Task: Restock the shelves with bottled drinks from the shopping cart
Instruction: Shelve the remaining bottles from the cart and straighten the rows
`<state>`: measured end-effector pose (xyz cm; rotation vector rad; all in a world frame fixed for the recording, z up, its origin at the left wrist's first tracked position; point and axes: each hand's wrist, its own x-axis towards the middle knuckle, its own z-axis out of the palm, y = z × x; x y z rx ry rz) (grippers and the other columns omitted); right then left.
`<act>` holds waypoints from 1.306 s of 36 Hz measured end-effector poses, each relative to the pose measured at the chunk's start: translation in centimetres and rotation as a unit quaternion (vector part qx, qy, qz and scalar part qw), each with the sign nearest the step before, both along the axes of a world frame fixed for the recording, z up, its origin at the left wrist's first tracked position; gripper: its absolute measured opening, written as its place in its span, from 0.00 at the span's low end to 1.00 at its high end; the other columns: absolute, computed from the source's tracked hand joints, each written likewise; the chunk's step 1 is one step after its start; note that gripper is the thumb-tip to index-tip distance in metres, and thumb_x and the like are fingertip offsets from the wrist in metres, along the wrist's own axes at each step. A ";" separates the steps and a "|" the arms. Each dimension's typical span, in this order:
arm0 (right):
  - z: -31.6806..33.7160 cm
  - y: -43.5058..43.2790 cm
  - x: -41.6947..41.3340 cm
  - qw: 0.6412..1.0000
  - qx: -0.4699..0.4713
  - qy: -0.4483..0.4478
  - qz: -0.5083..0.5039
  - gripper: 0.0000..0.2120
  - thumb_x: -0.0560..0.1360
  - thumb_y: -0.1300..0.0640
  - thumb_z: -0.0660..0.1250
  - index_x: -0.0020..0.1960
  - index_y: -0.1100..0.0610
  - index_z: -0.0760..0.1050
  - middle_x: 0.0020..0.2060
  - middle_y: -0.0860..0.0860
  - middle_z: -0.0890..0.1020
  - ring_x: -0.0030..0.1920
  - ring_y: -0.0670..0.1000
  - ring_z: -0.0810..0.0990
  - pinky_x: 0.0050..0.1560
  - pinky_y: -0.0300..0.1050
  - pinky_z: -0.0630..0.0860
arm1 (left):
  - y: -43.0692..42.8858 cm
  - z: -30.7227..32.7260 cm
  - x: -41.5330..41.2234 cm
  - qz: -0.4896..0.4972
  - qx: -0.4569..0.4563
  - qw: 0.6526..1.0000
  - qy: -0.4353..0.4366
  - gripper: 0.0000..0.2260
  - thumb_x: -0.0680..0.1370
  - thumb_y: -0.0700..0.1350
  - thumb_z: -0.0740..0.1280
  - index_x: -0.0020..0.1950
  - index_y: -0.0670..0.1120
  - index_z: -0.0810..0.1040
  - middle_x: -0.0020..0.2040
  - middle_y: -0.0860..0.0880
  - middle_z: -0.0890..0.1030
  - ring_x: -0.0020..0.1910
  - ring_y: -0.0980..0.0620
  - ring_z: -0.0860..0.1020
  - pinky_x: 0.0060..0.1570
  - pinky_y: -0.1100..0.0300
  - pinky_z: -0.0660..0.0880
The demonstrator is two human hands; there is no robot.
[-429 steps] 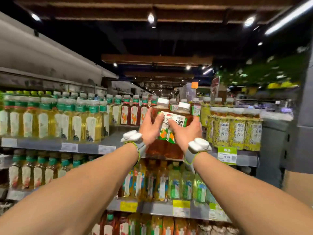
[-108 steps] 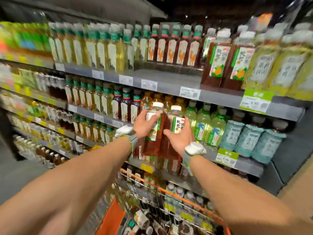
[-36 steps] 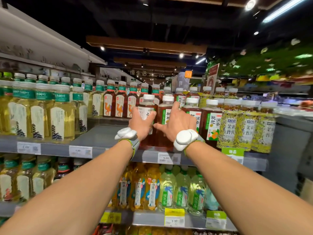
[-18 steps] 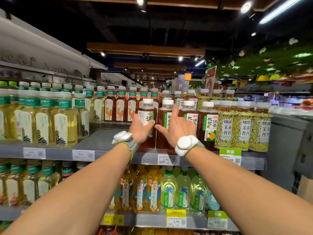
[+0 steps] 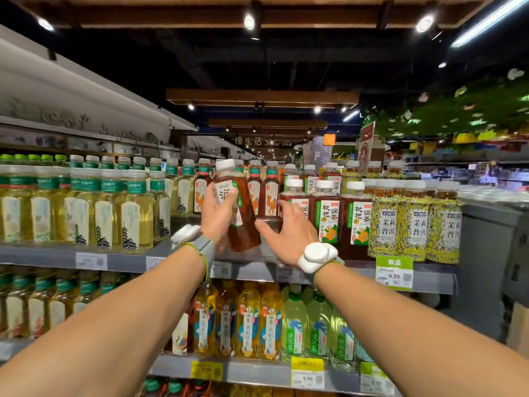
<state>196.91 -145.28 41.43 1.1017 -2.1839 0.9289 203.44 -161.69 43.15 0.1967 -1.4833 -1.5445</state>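
One bottle (image 5: 247, 224) off shelf (image 5: 128, 260) again, tilted, gripped by left hand (image 5: 217, 222); stood there half second ago. Right hand (image 5: 289, 236) spread, holding nothing. Likely repositioning; placement unfinished.

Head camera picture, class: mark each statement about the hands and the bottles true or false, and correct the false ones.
1. The left hand grips a brown bottle. True.
2. That bottle stands upright. False: it is tilted.
3. The right hand holds a bottle too. False: its fingers are spread and hold nothing.
4. A green price tag sits on the shelf edge below the yellow-wrapped bottles. True.
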 end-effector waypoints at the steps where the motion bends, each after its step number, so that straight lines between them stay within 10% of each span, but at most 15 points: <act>1: 0.0 -0.3 0.4 0.999 0.010 -0.024 0.027 0.40 0.75 0.30 0.60 0.77 0.54 0.60 0.71 0.53 0.70 0.69 0.56 0.72 0.66 0.53 0.72 | 0.2 0.4 0.5 -0.045 0.034 0.998 0.016 0.28 0.70 0.56 0.71 0.67 0.47 0.74 0.61 0.41 0.81 0.60 0.40 0.80 0.61 0.37 0.76; 7: -0.3 -1.5 2.5 0.985 -0.086 -0.113 0.098 0.23 0.70 0.40 0.71 0.58 0.52 0.75 0.44 0.47 0.79 0.44 0.49 0.77 0.43 0.42 0.71 | 1.9 1.1 1.9 -0.166 0.134 0.976 0.037 0.36 0.69 0.58 0.72 0.72 0.40 0.72 0.64 0.34 0.78 0.59 0.34 0.80 0.55 0.38 0.79; 12: -0.7 -0.7 3.5 0.987 -0.133 -0.069 0.063 0.23 0.66 0.43 0.75 0.49 0.52 0.67 0.46 0.48 0.74 0.44 0.50 0.73 0.42 0.44 0.65 | 4.0 1.8 2.1 -0.076 0.014 0.996 -0.043 0.37 0.64 0.77 0.65 0.58 0.48 0.82 0.56 0.43 0.84 0.53 0.47 0.85 0.53 0.49 0.81; 20: -0.6 2.3 3.6 0.991 -0.123 0.061 0.005 0.28 0.64 0.39 0.76 0.48 0.51 0.62 0.45 0.47 0.70 0.42 0.53 0.72 0.36 0.48 0.68 | 7.0 1.5 1.9 -0.088 -0.040 0.995 -0.014 0.23 0.78 0.61 0.67 0.64 0.45 0.75 0.57 0.43 0.84 0.57 0.46 0.83 0.61 0.45 0.78; 28: 0.0 5.5 2.6 0.984 -0.172 -0.009 0.042 0.31 0.65 0.41 0.77 0.56 0.51 0.63 0.51 0.47 0.73 0.49 0.52 0.76 0.46 0.49 0.73 | 10.2 0.6 1.0 -0.177 -0.056 0.982 -0.020 0.19 0.84 0.54 0.59 0.70 0.44 0.72 0.62 0.43 0.82 0.62 0.46 0.81 0.63 0.48 0.77; 33: -0.5 7.7 2.2 0.984 -0.175 0.013 -0.026 0.39 0.67 0.39 0.74 0.70 0.50 0.60 0.63 0.51 0.77 0.58 0.58 0.80 0.50 0.52 0.77 | 12.7 0.7 0.0 -0.170 -0.139 0.974 -0.058 0.15 0.85 0.54 0.55 0.67 0.49 0.72 0.58 0.56 0.81 0.55 0.67 0.80 0.53 0.70 0.76; 35: -0.5 8.4 1.9 0.981 -0.184 0.018 -0.061 0.42 0.68 0.39 0.74 0.74 0.51 0.58 0.66 0.52 0.76 0.60 0.59 0.79 0.51 0.51 0.77 | 13.4 1.1 -0.6 -0.114 -0.204 0.969 -0.080 0.15 0.85 0.57 0.56 0.65 0.51 0.73 0.58 0.57 0.80 0.56 0.67 0.79 0.61 0.63 0.75; 39: -0.3 10.2 0.7 0.974 -0.193 0.027 -0.117 0.45 0.69 0.40 0.73 0.77 0.53 0.56 0.70 0.52 0.73 0.64 0.59 0.77 0.54 0.52 0.74 | 14.1 1.4 -2.5 0.048 -0.361 0.922 -0.133 0.22 0.86 0.56 0.49 0.75 0.48 0.69 0.71 0.46 0.73 0.72 0.46 0.68 0.73 0.53 0.61; 47: 0.2 13.3 -2.1 0.964 -0.201 -0.016 -0.174 0.50 0.68 0.41 0.76 0.79 0.52 0.51 0.73 0.52 0.69 0.67 0.60 0.74 0.61 0.56 0.73 | 15.2 0.9 -5.2 0.238 -0.548 0.731 -0.329 0.31 0.77 0.46 0.65 0.77 0.62 0.59 0.79 0.44 0.60 0.77 0.41 0.57 0.72 0.41 0.58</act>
